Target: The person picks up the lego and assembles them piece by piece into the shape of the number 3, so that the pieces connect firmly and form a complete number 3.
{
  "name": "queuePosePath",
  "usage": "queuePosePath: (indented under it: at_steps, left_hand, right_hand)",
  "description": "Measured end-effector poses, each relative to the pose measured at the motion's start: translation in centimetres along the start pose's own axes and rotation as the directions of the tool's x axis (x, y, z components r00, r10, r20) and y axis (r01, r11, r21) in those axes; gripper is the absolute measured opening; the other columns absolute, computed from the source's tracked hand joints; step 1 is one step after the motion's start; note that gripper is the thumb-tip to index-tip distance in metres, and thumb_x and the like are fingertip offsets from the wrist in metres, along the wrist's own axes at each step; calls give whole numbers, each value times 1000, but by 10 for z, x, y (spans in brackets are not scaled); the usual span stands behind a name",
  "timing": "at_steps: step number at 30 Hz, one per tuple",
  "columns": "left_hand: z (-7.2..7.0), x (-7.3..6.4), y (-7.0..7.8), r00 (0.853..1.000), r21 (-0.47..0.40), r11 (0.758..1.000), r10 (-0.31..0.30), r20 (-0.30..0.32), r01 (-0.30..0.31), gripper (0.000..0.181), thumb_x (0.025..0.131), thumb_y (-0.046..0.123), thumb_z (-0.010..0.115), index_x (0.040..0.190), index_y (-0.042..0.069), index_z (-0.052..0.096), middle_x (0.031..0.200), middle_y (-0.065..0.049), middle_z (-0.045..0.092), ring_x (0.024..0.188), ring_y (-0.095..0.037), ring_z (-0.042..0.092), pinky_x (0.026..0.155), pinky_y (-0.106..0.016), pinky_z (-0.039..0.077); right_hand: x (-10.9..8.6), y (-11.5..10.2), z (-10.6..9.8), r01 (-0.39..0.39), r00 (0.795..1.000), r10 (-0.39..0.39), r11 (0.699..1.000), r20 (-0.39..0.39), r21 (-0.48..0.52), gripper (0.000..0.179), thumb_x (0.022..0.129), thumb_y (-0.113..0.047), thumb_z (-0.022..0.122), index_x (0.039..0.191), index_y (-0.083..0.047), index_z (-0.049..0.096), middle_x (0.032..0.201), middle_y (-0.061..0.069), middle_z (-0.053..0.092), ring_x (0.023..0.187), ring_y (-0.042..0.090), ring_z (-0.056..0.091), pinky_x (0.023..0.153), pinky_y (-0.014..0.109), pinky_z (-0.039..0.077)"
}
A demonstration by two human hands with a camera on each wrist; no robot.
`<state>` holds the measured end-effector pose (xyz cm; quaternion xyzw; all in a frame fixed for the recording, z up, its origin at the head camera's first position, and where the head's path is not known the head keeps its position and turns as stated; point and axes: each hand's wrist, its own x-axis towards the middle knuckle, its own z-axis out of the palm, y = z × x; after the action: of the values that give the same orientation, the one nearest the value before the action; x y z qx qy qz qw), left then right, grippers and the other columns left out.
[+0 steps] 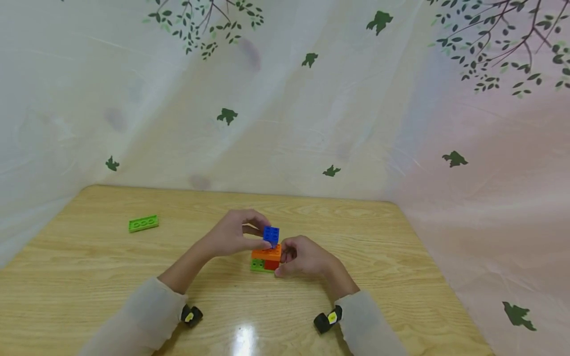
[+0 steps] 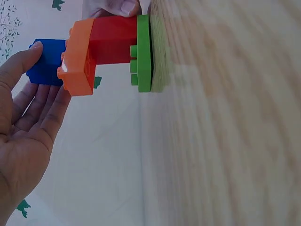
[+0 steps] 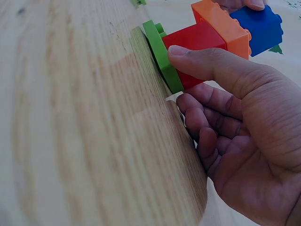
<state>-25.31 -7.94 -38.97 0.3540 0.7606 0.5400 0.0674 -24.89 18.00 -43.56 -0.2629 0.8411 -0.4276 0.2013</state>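
Note:
A small stack of toy bricks stands on the table: a green plate (image 2: 144,54) at the bottom, a red brick (image 2: 114,40) on it, and an orange brick (image 2: 78,56) across the red one, overhanging to the left. My left hand (image 1: 236,232) pinches a blue brick (image 1: 271,235) between thumb and fingers, right at the orange brick's studs. Low on the stack's right side, my right hand (image 1: 306,257) grips the red brick and green plate, its thumb at the front and curled fingers behind.
Another green plate (image 1: 143,223) lies on the wooden table (image 1: 356,237) at the far left. Behind and beside the table hangs a pale cloth (image 1: 276,148) printed with leaves and birds. Each wrist wears a black strap device (image 1: 328,320).

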Motion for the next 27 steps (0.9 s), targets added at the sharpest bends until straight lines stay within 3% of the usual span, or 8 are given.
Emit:
queuePosePath:
  at_steps: [13, 27]
  left_hand:
    - [6, 0, 4, 998, 104, 993, -58, -3, 58, 32, 82, 26, 89, 107, 12, 74, 97, 5, 75, 91, -14, 71, 91, -47, 57]
    - [8, -1, 7, 999, 160, 987, -19, 43, 12, 34, 82, 29, 89, 109, 14, 74, 98, 8, 74, 96, -19, 71, 92, -50, 56]
  right_hand:
    - [1, 2, 1, 23, 1000, -23, 1000, -4, -4, 25, 83, -26, 88, 99, -19, 71, 79, -3, 61, 70, 13, 54, 63, 25, 48]
    - [0, 2, 0, 42, 999, -42, 999, -3, -12, 25, 83, -27, 88, 96, -18, 69, 79, -3, 60, 71, 13, 55, 64, 25, 48]
